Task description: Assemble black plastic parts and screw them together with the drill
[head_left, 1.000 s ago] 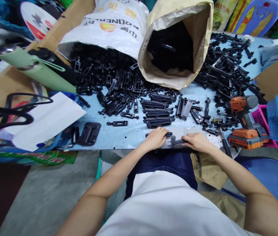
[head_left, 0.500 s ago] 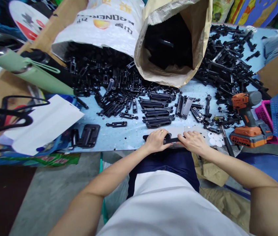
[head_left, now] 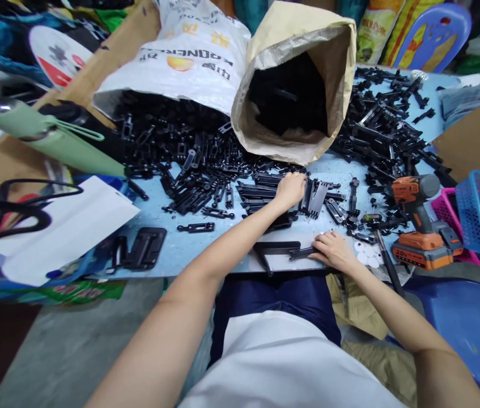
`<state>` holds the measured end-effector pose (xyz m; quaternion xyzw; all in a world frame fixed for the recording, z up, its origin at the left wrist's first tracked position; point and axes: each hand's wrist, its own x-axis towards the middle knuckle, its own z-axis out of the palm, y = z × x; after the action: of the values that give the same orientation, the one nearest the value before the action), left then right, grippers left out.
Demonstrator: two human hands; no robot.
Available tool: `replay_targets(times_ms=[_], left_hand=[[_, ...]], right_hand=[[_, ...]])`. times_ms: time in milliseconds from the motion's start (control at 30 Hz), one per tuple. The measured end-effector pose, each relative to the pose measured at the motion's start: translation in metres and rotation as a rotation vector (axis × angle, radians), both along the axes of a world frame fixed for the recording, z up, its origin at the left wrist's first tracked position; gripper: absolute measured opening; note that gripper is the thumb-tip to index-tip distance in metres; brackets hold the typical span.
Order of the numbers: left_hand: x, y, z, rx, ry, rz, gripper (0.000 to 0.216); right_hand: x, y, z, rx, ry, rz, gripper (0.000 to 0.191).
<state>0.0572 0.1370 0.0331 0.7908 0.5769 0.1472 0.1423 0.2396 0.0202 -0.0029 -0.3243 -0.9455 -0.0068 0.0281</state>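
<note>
My left hand reaches past the row of long black plastic bars, at the edge of the small dark parts behind them. Its fingers are curled down together, and their tips are hidden. Near the table's front edge, my right hand is closed on one end of a black plastic bar with a forked tip. That bar's forked tip lies close to an angled black bracket on a pale plate at the edge. I cannot tell whether the two touch.
An orange cordless drill stands right, beside a hammer-like tool and white discs. A paper sack and a white woven sack lie open behind. Black parts pile right. A green bottle lies left.
My left hand has let go of the black piece at the front edge and moved forward over the bars. My right hand stays there with the bar. The view has shifted slightly.
</note>
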Motion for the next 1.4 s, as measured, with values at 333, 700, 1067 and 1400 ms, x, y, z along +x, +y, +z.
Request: replay_targets(times_ms=[333,700,1067,1400], left_hand=[[0.041,0.077,-0.017,-0.131,0.097,0.155,0.033],[-0.059,-0.05,0.001,-0.112,-0.781,0.317,0.028],[-0.102,-0.149,-0.04,-0.446,-1.265,0.678,0.037],[-0.102,-0.146,-0.035,-0.386,-1.193,0.606,0.028]], right_hand=[[0.039,0.027,0.01,0.123,0.173,-0.527,0.029],[0.082,0.109,0.013,0.213,0.362,-0.93,0.027],[-0.039,-0.01,0.016,-0.206,0.651,-0.406,0.028],[-0.046,-0.019,0.015,0.003,0.388,-0.208,0.03]])
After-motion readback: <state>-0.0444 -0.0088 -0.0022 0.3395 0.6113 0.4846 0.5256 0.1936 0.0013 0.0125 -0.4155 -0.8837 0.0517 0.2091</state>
